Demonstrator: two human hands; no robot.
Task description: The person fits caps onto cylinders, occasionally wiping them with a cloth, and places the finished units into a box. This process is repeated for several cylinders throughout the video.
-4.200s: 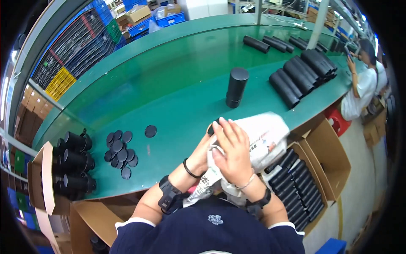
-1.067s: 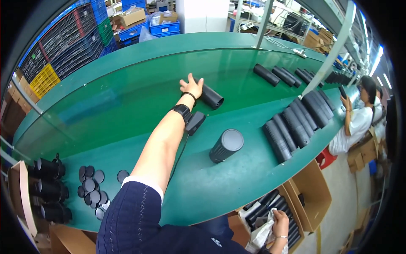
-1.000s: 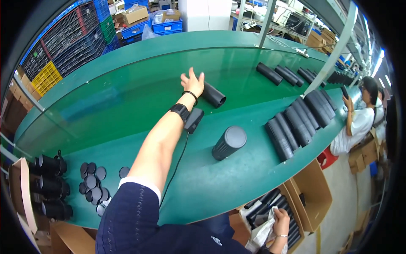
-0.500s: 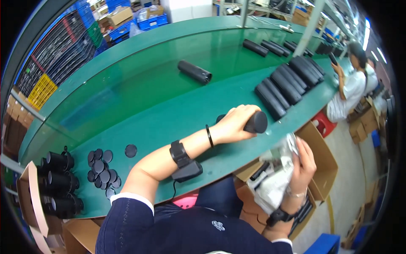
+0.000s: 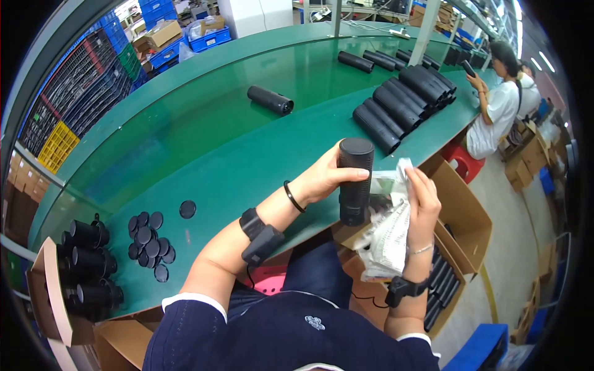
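Green table (image 5: 204,154), left hand (image 5: 325,179) gripping upright black cylinder (image 5: 355,179), right hand (image 5: 422,201) clutching plastic bag (image 5: 387,238), discs (image 5: 148,238) nearby

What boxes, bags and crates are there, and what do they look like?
Plastic bag: crinkly, whitish, in the right hand, beside the black cylinder held by the left hand.
Cardboard box: brown, open, right of the table.
Blue crates: far end.
Yellow crate: far left.

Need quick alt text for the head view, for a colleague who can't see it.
The person's left hand grips an upright black cylinder while the right hand holds a white plastic bag beside it. Beyond lies a green table with more black cylinders and round black caps.
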